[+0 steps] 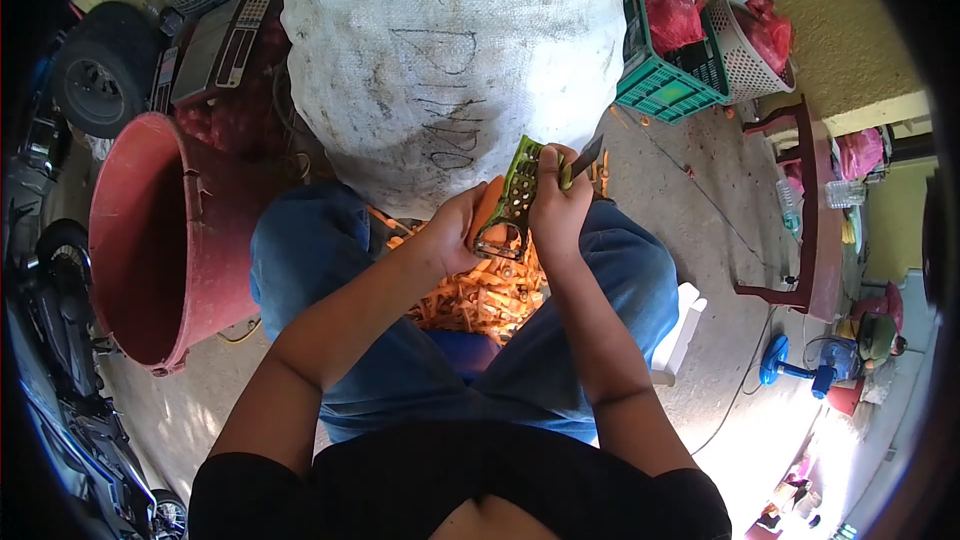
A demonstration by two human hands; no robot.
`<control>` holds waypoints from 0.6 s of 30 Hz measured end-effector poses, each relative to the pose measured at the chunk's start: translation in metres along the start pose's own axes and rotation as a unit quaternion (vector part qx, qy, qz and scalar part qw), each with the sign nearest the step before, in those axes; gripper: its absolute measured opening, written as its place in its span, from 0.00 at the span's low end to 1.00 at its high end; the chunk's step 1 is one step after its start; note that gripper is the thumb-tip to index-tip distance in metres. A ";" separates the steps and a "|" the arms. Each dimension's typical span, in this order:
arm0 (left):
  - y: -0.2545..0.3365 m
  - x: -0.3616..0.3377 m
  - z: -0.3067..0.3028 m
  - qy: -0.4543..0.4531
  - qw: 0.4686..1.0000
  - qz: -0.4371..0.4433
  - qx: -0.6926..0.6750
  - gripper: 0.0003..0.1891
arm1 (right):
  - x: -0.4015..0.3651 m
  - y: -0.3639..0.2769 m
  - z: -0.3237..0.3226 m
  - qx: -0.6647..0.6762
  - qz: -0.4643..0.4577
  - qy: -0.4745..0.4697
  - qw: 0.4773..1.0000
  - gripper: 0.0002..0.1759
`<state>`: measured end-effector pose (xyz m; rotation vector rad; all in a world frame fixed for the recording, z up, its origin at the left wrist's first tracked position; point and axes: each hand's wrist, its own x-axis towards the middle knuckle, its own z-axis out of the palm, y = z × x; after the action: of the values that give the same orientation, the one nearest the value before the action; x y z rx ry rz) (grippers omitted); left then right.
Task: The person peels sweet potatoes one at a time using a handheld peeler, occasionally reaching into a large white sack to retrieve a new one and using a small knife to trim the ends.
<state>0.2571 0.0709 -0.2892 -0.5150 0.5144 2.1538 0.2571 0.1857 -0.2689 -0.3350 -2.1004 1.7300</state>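
Observation:
My left hand (458,232) is closed around an orange carrot (487,210), held up between my knees. Against the carrot's side is a green hand grater (521,188) with rows of holes and a metal frame at its lower end. My right hand (560,202) grips this grater, its thumb along the edge. A dark knife blade (588,154) with a bit of green at its base also sticks out from the right hand. Below both hands lies a heap of orange carrot pieces or peelings (480,298), partly hidden by my forearms. A blue surface (462,348) shows beneath the heap.
A big white woven sack (450,50) stands right in front. To the left are a red tub (190,240), a scale (222,50) and a wheel (100,70). A green crate (665,85), a white basket (750,55) and a blue fan (775,360) are on the right.

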 end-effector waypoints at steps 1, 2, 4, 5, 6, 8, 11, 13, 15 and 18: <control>-0.001 0.002 -0.003 0.001 1.000 0.000 0.000 0.16 | 0.000 0.001 0.001 -0.001 -0.001 0.000 1.000 0.14; -0.002 0.005 -0.009 -0.025 0.999 -0.015 -0.022 0.16 | -0.001 0.002 0.001 -0.001 -0.001 0.000 1.000 0.14; -0.003 0.009 -0.014 -0.051 0.997 -0.029 -0.042 0.16 | -0.002 0.000 0.002 -0.009 -0.006 -0.002 1.000 0.14; -0.004 0.009 -0.015 -0.057 0.997 -0.026 -0.033 0.16 | -0.003 -0.001 0.002 -0.017 -0.011 -0.004 1.000 0.14; -0.005 0.009 -0.016 -0.063 0.997 -0.023 -0.024 0.16 | -0.004 -0.004 0.003 -0.017 -0.012 -0.004 1.000 0.14; -0.008 0.011 -0.015 -0.036 0.999 -0.012 -0.015 0.16 | -0.006 -0.009 0.003 -0.062 -0.035 -0.003 0.997 0.13; -0.007 -0.002 0.000 0.008 0.996 -0.013 0.090 0.17 | 0.001 -0.006 0.002 -0.113 -0.068 0.043 0.990 0.12; -0.006 -0.009 0.003 0.024 0.982 -0.025 0.186 0.19 | 0.023 0.015 -0.008 -0.131 -0.001 0.089 0.987 0.11; -0.010 -0.013 -0.002 -0.098 0.938 -0.113 0.313 0.19 | 0.058 0.044 -0.031 -0.204 -0.031 0.180 0.962 0.12; -0.012 -0.029 0.027 0.045 0.951 -0.064 0.300 0.18 | 0.078 0.042 -0.055 0.022 0.127 0.210 0.969 0.13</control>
<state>0.2781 0.0736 -0.2539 -0.2912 1.1050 1.7340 0.2087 0.2756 -0.2891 -0.9061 -1.7660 1.6563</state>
